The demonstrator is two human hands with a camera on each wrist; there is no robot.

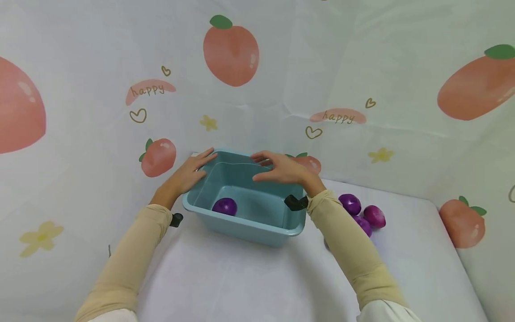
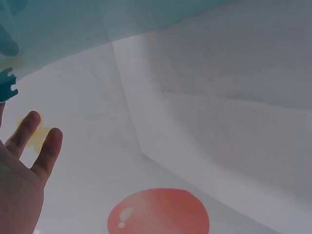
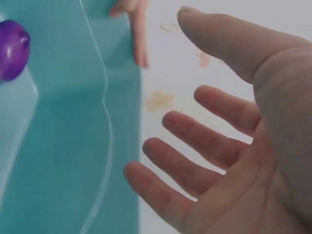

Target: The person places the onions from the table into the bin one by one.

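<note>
A light blue plastic basin (image 1: 241, 228) stands on the white-covered table, with one glossy purple onion (image 1: 224, 206) inside at its near left. My left hand (image 1: 188, 175) is at the basin's left rear corner, its extended fingers touching the rim. In the left wrist view, two fingers of the left hand (image 2: 29, 165) are spread below the basin's wall. My right hand (image 1: 281, 167) hovers over the right rear rim, fingers apart and slightly bent. The right wrist view shows the right hand (image 3: 229, 161) with an empty palm beside the basin wall (image 3: 73, 146).
To the right, several purple onions (image 1: 374, 217) lie grouped on the table, some partly hidden by my right forearm. A small brownish thing (image 1: 327, 243) peeks out beside that sleeve. Behind the table hangs a white cloth (image 1: 261, 120) printed with fruit.
</note>
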